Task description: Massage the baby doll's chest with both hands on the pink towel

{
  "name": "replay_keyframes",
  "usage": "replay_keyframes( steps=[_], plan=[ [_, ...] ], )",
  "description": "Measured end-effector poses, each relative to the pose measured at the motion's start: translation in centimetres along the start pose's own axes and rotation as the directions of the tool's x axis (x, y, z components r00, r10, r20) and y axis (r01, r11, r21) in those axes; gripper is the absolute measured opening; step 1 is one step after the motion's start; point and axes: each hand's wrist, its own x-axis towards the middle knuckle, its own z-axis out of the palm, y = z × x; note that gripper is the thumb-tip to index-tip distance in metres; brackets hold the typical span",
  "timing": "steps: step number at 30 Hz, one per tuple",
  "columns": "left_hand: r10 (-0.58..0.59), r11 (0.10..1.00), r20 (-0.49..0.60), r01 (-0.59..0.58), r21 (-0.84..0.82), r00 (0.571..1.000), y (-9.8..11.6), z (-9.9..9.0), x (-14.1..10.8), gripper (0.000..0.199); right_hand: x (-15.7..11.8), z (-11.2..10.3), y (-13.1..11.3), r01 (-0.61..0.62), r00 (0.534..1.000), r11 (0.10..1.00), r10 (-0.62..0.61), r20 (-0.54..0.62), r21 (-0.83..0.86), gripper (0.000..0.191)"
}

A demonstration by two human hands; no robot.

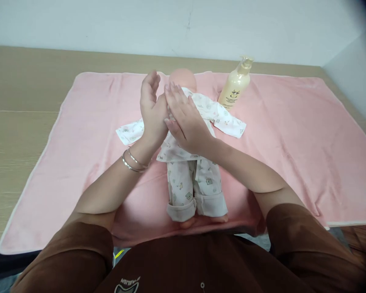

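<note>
My left hand [153, 110] and my right hand [186, 118] are raised with their palms together. The fingers of the right hand lie stretched across the left palm, and the left fingers curl a little at the top. Nothing shows between them. Below them a baby doll [183, 77] lies on its back, its head at the far end. It wears a white printed top [183, 148] with sleeves spread sideways, and matching trousers [179, 183] with turned-up cuffs. My hands cover part of its head and chest.
A pale yellow pump bottle [233, 87] stands beside the doll's right-hand sleeve in the picture. Under everything lies a pink blanket [280, 134], spread over a wooden table [21, 89]. A white wall [110, 24] rises behind the table.
</note>
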Motion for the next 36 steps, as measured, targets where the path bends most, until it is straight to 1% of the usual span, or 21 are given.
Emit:
replay_keyframes(
  steps=[1, 3, 5, 8, 10, 12, 14, 16, 17, 18, 19, 20, 22, 24, 26, 27, 29, 31, 32, 34, 36],
  plan=[
    [-0.061, 0.998, -0.014, 0.061, 0.005, 0.998, -0.8, 0.1, 0.8, 0.042, 0.5, 0.9, 0.8, -0.014, 1.000, 1.000, 0.014, 0.028, 0.015, 0.070],
    [-0.162, 0.986, -0.037, 0.164, 0.043, 0.986, -2.4, 0.3, 1.3, 0.045, 1.2, 2.1, 2.2, -0.005, 0.995, 1.000, 0.002, 0.096, 0.030, 0.068],
    [-0.180, 0.976, -0.039, 0.183, 0.118, 0.983, -4.0, 0.6, 0.7, 0.039, 1.8, 2.5, 3.5, 0.061, 0.987, 0.997, -0.067, 0.145, 0.047, 0.063],
    [-0.105, 0.978, -0.009, 0.105, 0.183, 0.994, -5.5, 1.1, -0.8, 0.032, 2.3, 2.0, 5.2, 0.152, 0.971, 0.985, -0.165, 0.170, 0.085, 0.057],
    [-0.039, 0.979, 0.007, 0.037, 0.202, 0.999, -5.8, 1.3, -1.4, 0.033, 2.7, 1.6, 6.3, 0.143, 0.971, 0.984, -0.160, 0.178, 0.103, 0.054],
    [0.001, 0.975, 0.020, -0.005, 0.224, 1.000, -5.7, 1.3, -1.5, 0.033, 3.1, 1.5, 7.4, 0.075, 0.982, 0.992, -0.092, 0.167, 0.104, 0.054],
    [0.016, 0.968, 0.033, -0.024, 0.251, 0.999, -5.5, 1.2, -1.4, 0.031, 3.3, 1.5, 8.2, -0.050, 0.990, 0.995, 0.039, 0.133, 0.084, 0.060],
    [0.018, 0.963, 0.043, -0.029, 0.269, 0.999, -5.4, 1.2, -1.3, 0.031, 3.1, 1.8, 8.1, -0.188, 0.979, 0.981, 0.184, 0.093, 0.041, 0.068],
    [0.018, 0.961, 0.045, -0.030, 0.275, 0.999, -5.3, 1.2, -1.3, 0.031, 2.8, 1.9, 7.7, -0.239, 0.968, 0.971, 0.238, 0.075, 0.011, 0.070],
    [0.020, 0.960, 0.043, -0.031, 0.279, 0.999, -5.3, 1.2, -1.3, 0.032, 2.3, 2.1, 7.0, -0.269, 0.961, 0.963, 0.270, 0.061, -0.023, 0.071],
    [0.022, 0.959, 0.040, -0.032, 0.282, 0.999, -5.2, 1.2, -1.3, 0.032, 1.8, 2.2, 6.1, -0.270, 0.960, 0.961, 0.273, 0.056, -0.055, 0.070],
    [0.023, 0.958, 0.037, -0.032, 0.285, 0.999, -5.2, 1.2, -1.3, 0.033, 1.2, 2.4, 5.1, -0.247, 0.966, 0.966, 0.252, 0.055, -0.078, 0.068],
    [0.017, 0.958, 0.039, -0.027, 0.285, 0.999, -5.1, 1.2, -1.4, 0.033, 0.3, 2.7, 3.2, -0.154, 0.985, 0.984, 0.160, 0.059, -0.086, 0.064],
    [0.008, 0.960, 0.047, -0.021, 0.280, 0.999, -5.1, 1.2, -1.4, 0.034, 0.1, 2.7, 2.4, -0.054, 0.995, 0.997, 0.059, 0.078, -0.054, 0.060],
    [0.008, 0.960, 0.048, -0.021, 0.278, 0.999, -5.0, 1.1, -1.4, 0.032, 0.8, 2.7, 3.3, -0.012, 0.994, 1.000, 0.013, 0.113, -0.011, 0.059],
    [0.011, 0.960, 0.049, -0.024, 0.280, 0.999, -5.0, 1.1, -1.4, 0.031, 1.4, 2.7, 4.2, -0.019, 0.991, 1.000, 0.018, 0.133, 0.006, 0.059],
    [0.019, 0.958, 0.050, -0.032, 0.286, 0.999, -5.1, 1.1, -1.3, 0.028, 2.6, 2.7, 6.4, -0.092, 0.984, 0.995, 0.088, 0.155, 0.023, 0.061],
    [0.020, 0.957, 0.055, -0.035, 0.287, 0.998, -5.2, 1.2, -1.3, 0.027, 3.3, 2.9, 7.9, -0.212, 0.968, 0.977, 0.208, 0.139, 0.012, 0.068],
    [0.017, 0.958, 0.055, -0.032, 0.286, 0.998, -5.3, 1.2, -1.3, 0.027, 3.2, 3.1, 8.1, -0.264, 0.958, 0.964, 0.263, 0.117, -0.002, 0.071],
    [0.005, 0.958, 0.054, -0.021, 0.285, 0.999, -5.4, 1.2, -1.3, 0.028, 2.5, 3.5, 7.0, -0.318, 0.946, 0.947, 0.320, 0.060, -0.039, 0.070],
    [-0.012, 0.958, 0.068, -0.008, 0.286, 0.998, -5.3, 1.1, -1.3, 0.029, 1.3, 3.7, 4.8, -0.272, 0.961, 0.960, 0.274, 0.030, -0.070, 0.065]
  ],
)
